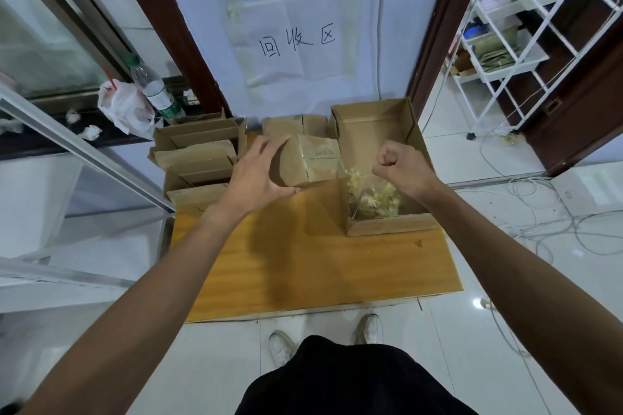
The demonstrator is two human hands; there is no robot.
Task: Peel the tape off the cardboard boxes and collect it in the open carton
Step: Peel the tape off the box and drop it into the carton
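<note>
The small box (312,162) sits tilted at the back of the table (303,266), plain brown cardboard with glossy tape along its seams and faint print too small to read. The left hand (258,175) clamps it, fingers spread over the top and thumb along the near bottom edge. Just to its right stands one open carton (387,227), a long brown trough with its flaps up and a pale yellowish heap of tape scraps (379,199) at the near end. The right hand (399,163) hovers over that heap, balled into a tight fist, and a thin clear tape strip (354,194) seems to trail from it toward the box's corner. One more closed box (293,125) lies behind the held one, and a stack of opened boxes (197,153), roughly four deep, fills the left side. The tabletop is smooth orange wood grain. On the wall a white paper sign (296,40) reads "回收区" in black marker. One clear bottle (155,89) with a green cap leans by a white plastic bag (123,106), and one white wire rack (512,44) stands to the right.
</note>
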